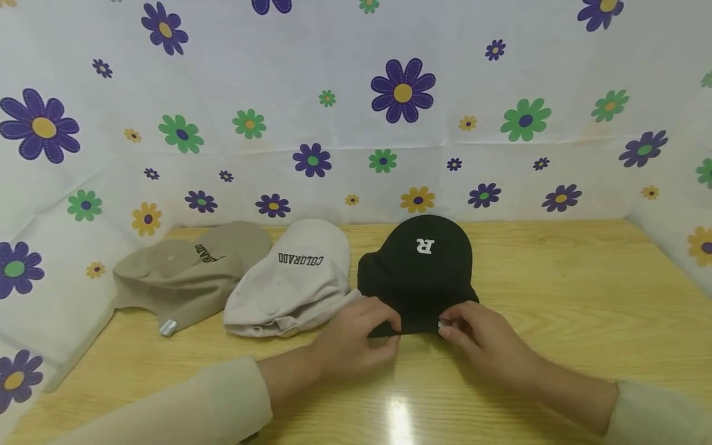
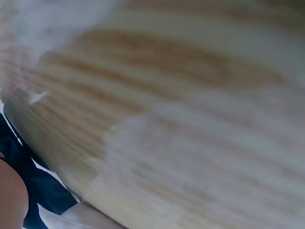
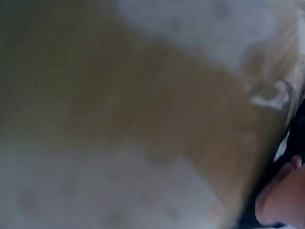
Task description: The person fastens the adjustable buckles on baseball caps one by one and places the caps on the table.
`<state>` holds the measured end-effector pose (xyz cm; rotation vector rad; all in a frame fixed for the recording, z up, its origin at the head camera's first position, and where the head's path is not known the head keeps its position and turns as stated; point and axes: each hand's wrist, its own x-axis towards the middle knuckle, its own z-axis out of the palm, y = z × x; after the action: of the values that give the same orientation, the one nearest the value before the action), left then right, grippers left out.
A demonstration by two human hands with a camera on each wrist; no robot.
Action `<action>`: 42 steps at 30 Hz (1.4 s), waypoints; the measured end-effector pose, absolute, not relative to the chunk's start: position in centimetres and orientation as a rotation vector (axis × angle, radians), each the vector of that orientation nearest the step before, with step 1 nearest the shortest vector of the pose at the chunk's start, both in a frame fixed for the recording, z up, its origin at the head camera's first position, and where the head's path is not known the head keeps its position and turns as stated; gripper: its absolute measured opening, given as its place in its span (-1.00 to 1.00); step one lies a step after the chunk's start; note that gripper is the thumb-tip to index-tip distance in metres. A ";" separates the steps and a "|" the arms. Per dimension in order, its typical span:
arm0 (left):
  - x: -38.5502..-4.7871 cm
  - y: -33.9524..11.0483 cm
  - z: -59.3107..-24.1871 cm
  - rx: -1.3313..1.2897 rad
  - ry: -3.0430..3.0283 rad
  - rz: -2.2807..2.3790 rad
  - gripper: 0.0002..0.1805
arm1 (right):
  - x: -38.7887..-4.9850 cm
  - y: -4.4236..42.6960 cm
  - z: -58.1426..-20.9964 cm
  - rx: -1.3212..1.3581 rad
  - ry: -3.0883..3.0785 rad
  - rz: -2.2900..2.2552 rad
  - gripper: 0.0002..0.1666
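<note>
A black cap with a white letter lies on the table, its letter upside down in the head view. At its near left edge the left hand pinches the black fabric between thumb and fingers. The right hand pinches the near right edge, where a small white bit shows at the fingertips. Both wrist views are mostly blurred tabletop; part of the left hand is at the lower left of one, part of the right hand at the lower right of the other.
Just left of the black cap lies a light grey cap with dark lettering. Farther left is a tan cap with a silvery buckle at its near end. Behind the wooden table hangs a white cloth printed with flowers.
</note>
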<state>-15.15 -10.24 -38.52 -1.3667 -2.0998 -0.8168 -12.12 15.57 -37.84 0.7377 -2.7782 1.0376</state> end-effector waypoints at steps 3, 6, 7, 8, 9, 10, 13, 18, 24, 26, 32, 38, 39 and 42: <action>-15.2 -10.2 -38.5 -1.362 -2.078 -0.803 -0.81 | -12.0 15.4 -38.1 0.723 -2.752 0.922 -0.88; -15.3 -10.0 -38.4 -1.369 -2.066 -0.756 -0.85 | -12.1 15.7 -38.1 0.808 -2.671 0.681 -0.86; -15.3 -10.0 -38.4 -1.371 -2.063 -0.739 -0.85 | -12.2 15.8 -38.1 0.853 -2.629 0.586 -0.86; -15.3 -10.0 -38.4 -1.370 -2.060 -0.722 -0.86 | -12.3 15.9 -38.1 0.898 -2.589 0.497 -0.86; -15.4 -10.0 -38.3 -1.366 -2.058 -0.705 -0.86 | -12.4 15.9 -38.0 0.946 -2.546 0.421 -0.83; -15.4 -10.0 -38.3 -1.361 -2.057 -0.692 -0.86 | -12.6 16.0 -38.0 0.992 -2.500 0.356 -0.75; -15.4 -10.2 -38.3 -1.355 -2.063 -0.693 -0.84 | -13.1 16.2 -38.1 1.078 -2.400 0.221 -0.46; -15.8 -10.3 -38.5 -1.363 -2.066 -0.704 -0.81 | -13.6 16.3 -38.4 1.095 -2.345 0.153 -0.30; -16.1 -10.2 -38.6 -1.394 -2.008 -0.609 -0.81 | -13.9 16.1 -38.6 1.112 -2.303 0.088 -0.30; -16.1 -10.2 -38.6 -1.400 -1.987 -0.602 -0.80 | -14.0 15.9 -38.6 1.120 -2.287 0.074 -0.31; -16.1 -10.2 -38.7 -1.383 -1.973 -0.595 -0.80 | -13.9 15.8 -38.7 1.125 -2.268 0.063 -0.32; -16.1 -10.3 -38.8 -1.325 -2.027 -0.555 -0.82 | -13.8 15.7 -38.5 1.129 -2.287 0.057 -0.30; -16.2 -10.4 -38.8 -1.320 -2.036 -0.553 -0.83 | -13.7 15.7 -38.5 1.129 -2.286 0.060 -0.30; -16.2 -10.3 -39.0 -1.325 -2.046 -0.570 -0.83 | -13.7 15.8 -38.5 1.131 -2.284 0.065 -0.31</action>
<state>-16.20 -10.29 -38.95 -1.3252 -2.0463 -0.5703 -13.68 15.83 -38.46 1.1309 -2.2845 0.0654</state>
